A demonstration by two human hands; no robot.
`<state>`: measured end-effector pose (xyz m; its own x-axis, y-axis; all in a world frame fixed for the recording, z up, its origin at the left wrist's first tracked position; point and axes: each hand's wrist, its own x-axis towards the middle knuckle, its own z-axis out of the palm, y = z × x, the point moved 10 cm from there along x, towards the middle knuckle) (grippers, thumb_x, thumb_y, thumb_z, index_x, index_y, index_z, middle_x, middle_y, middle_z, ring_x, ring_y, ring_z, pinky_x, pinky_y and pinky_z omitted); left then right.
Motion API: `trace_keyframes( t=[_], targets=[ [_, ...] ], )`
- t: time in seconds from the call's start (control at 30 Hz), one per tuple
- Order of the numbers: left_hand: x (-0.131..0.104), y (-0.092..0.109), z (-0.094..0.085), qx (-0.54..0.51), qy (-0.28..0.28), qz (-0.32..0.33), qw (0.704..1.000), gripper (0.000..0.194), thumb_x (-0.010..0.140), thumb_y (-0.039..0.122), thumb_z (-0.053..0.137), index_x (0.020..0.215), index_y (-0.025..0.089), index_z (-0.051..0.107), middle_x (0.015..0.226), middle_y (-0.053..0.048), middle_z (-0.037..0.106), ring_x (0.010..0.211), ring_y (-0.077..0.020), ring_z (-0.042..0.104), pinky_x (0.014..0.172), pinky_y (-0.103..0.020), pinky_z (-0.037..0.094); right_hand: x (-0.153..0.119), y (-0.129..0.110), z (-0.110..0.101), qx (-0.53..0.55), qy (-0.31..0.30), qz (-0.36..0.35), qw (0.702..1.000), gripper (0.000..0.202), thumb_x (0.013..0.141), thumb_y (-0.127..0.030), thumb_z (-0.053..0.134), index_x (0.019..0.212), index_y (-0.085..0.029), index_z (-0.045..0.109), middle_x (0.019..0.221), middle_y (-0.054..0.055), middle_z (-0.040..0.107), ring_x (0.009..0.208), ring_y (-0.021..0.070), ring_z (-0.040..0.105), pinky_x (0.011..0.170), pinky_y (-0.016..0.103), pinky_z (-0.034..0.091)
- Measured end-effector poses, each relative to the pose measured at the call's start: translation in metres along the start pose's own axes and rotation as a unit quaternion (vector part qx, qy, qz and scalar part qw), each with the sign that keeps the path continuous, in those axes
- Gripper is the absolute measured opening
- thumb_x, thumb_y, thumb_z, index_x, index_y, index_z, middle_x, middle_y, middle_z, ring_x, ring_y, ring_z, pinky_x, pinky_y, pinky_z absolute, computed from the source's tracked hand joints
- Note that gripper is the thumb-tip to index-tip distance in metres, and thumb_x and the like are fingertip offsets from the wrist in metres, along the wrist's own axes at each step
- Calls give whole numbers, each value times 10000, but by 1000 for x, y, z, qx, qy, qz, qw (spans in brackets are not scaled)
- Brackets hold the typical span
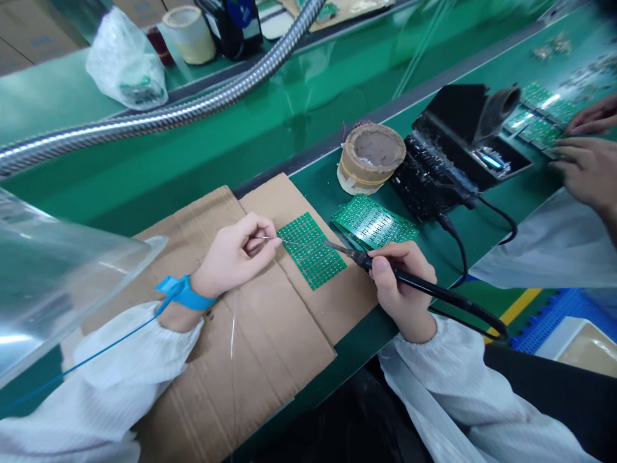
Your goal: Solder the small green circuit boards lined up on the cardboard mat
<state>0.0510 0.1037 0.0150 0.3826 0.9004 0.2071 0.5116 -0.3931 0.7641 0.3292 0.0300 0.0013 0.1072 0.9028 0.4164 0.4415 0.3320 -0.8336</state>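
Note:
A green circuit board lies on brown cardboard in front of me. My left hand, with a blue wrist strap around its wrist, pinches a thin solder wire that reaches over the board. The wire's tail hangs down across the cardboard. Held like a pen in my right hand is a black soldering iron. Its tip points left, at the upper right part of the board, near the end of the wire; whether they touch I cannot tell. Beside the board is a stack of green circuit boards.
Behind the stack stand a round tape-like pot and a black soldering station with cables. A metal flexible hose crosses the upper left, above a clear plastic duct. At right, another person's hands handle boards.

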Motion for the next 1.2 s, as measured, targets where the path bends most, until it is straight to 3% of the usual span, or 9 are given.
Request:
trace_keyframes(
  t=[0.37,0.63,0.77,0.97,1.2],
  targets=[
    [1,7,4,42,-11,20,999,51,979,249,648,963,218,610,636,88,426,527,-91,400,553,-229,347,5,-11,6,-30,-30,-23,999,44,1016,-311,702,1017,-268,710,811,1,754,603,161,667,574,326,555],
    [1,10,2,39,0,43,998,50,991,198,657,989,216,610,655,97,428,535,-80,427,548,-219,349,3,-10,4,-26,-19,-23,999,40,1011,-280,718,1051,-272,719,870,8,766,650,164,696,610,329,562],
    [1,11,5,37,-14,43,998,48,989,192,657,984,213,614,653,99,426,529,-79,409,544,-225,341,3,-10,9,-45,-43,-27,998,58,996,-263,743,1047,-279,721,875,-1,770,652,158,699,598,314,548],
    [2,4,1,32,14,18,999,51,994,206,656,986,215,606,663,94,430,552,-87,440,575,-228,375,6,-14,2,-31,1,-15,999,73,1015,-292,736,1085,-281,717,921,17,773,674,172,709,646,336,597],
    [4,1,1,35,20,3,999,58,994,209,654,973,215,600,654,99,419,546,-83,432,578,-225,373,13,-22,14,-49,-19,-15,999,44,1026,-294,727,1044,-257,711,852,-6,772,624,140,701,605,277,588]
  ],
)
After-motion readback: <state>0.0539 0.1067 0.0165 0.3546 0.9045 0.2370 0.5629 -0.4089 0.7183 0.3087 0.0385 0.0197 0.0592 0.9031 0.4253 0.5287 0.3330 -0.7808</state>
